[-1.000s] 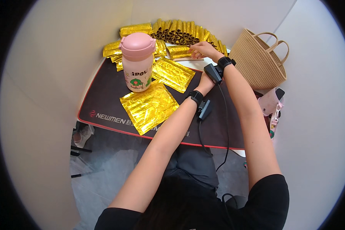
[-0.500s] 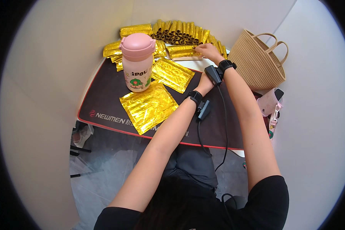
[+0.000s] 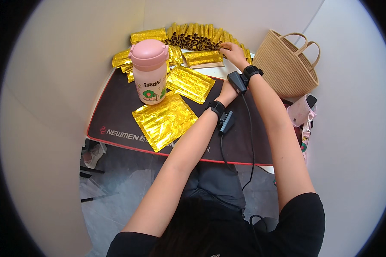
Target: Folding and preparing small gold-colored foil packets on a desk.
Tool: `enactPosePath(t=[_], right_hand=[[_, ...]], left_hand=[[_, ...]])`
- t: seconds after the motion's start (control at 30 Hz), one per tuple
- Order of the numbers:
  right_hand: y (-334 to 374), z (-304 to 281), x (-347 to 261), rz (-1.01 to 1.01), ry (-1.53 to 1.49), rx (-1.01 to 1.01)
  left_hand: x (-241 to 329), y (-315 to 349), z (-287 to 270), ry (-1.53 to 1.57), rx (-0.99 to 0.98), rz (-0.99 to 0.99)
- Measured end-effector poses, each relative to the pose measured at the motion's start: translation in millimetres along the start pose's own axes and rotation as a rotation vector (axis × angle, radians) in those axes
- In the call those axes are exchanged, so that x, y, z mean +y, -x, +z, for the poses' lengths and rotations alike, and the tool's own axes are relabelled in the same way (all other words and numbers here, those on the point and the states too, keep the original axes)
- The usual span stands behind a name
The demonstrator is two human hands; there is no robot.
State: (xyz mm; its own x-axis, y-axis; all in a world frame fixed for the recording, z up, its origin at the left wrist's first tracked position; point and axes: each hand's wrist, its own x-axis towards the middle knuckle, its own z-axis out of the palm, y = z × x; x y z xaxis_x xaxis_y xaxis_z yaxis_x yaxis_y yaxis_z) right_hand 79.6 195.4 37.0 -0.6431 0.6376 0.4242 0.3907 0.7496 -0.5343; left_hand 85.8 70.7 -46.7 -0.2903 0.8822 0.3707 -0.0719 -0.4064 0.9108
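Note:
My right hand (image 3: 233, 53) reaches to the far side of the table, at the right part of a stack of gold foil paper rolls (image 3: 197, 37). Its fingers are closed on a gold foil roll, mostly hidden by the hand. My left hand (image 3: 228, 93) rests lower, over the dark mat; the black device on my right wrist covers its fingers. Just left of the right hand lies a folded gold foil strip (image 3: 202, 57). Flat gold foil sheets (image 3: 165, 121) lie on the mat to the left, one reaching close to my left forearm.
A pink-lidded bottle (image 3: 149, 73) stands upright among the foil sheets. Red edging runs round the dark mat (image 3: 111, 115). A woven basket bag (image 3: 284, 64) and a pink pouch (image 3: 301, 110) sit at the right. Black cables (image 3: 249, 124) hang from the wrist devices.
My right hand has risen slightly, from beside the folded strip to the stacked rolls. My left hand stays nearly in place. The whole view has shifted a little.

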Motion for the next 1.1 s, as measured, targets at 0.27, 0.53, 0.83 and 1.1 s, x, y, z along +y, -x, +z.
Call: enactPosePath(t=[0.27,0.53,0.83,1.1], right_hand=[[-12,13,-17,0.121,-0.156,-0.199],[15,5,-31,0.031,-0.146,-0.159],[135,-94,-59,0.134,0.391,0.797],[189,-144,-25,0.515,0.637,0.993]], left_hand=[[20,13,-2,0.151,-0.017,-0.112],[-1,16,0,0.305,0.037,-0.085],[37,3,1,0.019,-0.167,-0.206],[44,16,3,0.014,-0.151,-0.275]])
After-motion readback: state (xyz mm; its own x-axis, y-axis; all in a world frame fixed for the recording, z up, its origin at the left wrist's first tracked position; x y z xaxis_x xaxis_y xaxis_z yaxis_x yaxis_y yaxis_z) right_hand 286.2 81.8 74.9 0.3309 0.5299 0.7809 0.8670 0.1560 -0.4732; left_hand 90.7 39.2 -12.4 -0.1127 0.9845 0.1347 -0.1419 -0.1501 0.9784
